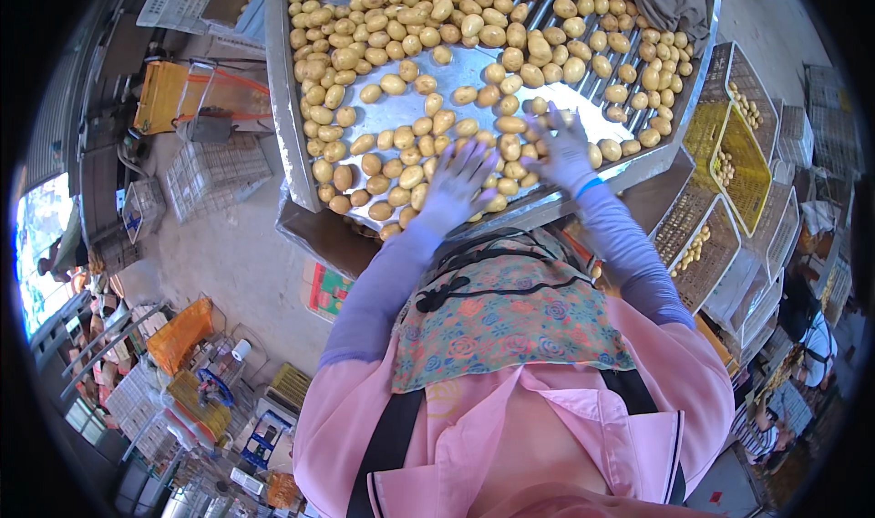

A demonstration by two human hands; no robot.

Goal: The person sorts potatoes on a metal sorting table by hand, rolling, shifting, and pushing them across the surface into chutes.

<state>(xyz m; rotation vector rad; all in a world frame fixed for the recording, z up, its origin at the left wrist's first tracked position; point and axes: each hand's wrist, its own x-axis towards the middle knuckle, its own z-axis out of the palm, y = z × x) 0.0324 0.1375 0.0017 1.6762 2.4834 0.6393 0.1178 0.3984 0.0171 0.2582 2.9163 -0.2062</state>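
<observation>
Many potatoes [410,176] lie spread over a metal sorting table [472,64] with slatted parts at its top and right. My left hand [459,179], in a pale thin glove, rests spread on potatoes near the table's front edge; its fingers are apart. To its right, my right hand [562,145], also gloved and with a blue band at the wrist, reaches over potatoes beside a bare bright patch of metal. Its fingers are spread too, and no grip on a potato can be seen. Potatoes beneath both palms are partly hidden.
A grey cloth [666,5] lies at the table's top right. Plastic crates, one yellow [745,169], stand on the right, several holding potatoes. At the left are an orange crate [164,97] and a pale crate [215,176] on the floor. People are at the lower right.
</observation>
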